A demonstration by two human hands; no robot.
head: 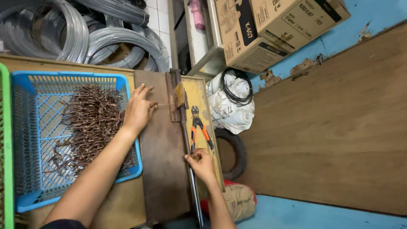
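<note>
Here the left hand (137,109) lay flat-ish on the brown metal plate (163,169), its fingers pressed together around the near end of a short piece of wire (163,104). The wire ran crosswise from those fingertips toward the hinged bending block (177,96), its far end tucked at the block, so its long axis stood square to the lever. The right hand (200,163) was closed round the long steel lever (189,161), which stretched along the plate's edge from the block back toward the person. The left hand was plainly the nearer one to the wire; the right sat well apart from it, down the lever. Orange-handled cutters (198,127) rested on the yellow surface (199,91) just beside the lever. A blue basket (25,80) of bent brown wire pieces (91,123) stood beside the left forearm.
</note>
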